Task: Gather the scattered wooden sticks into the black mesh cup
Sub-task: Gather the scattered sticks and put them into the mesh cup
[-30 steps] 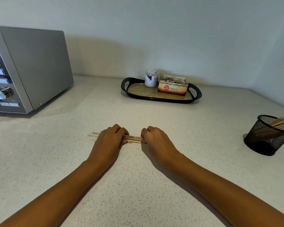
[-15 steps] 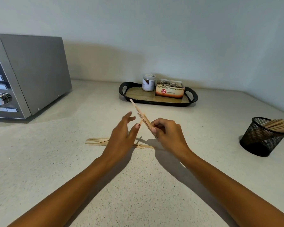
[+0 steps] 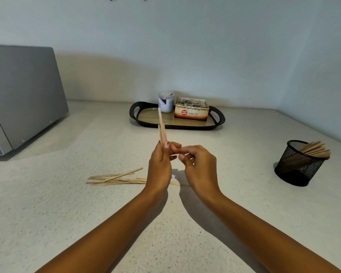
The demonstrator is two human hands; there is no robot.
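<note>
Left hand (image 3: pixel 160 166) pinches upright sticks (image 3: pixel 162 128) above speckled counter (image 3: pixel 67 209); right hand (image 3: pixel 199 168) fingers curled, grip unclear. More sticks (image 3: pixel 114 179) lie scattered; mesh cup (image 3: pixel 300 163) far right. Microwave (image 3: pixel 22 97) left, tray (image 3: pixel 146 121) by wall.

- On the tea box (image 3: pixel 191 113) in the tray I read "Ginger Tea".
- Its red round badge seems to say "FRESH", with a second word too small for me.
- The jar (image 3: pixel 165 102) label I can't read.
</note>
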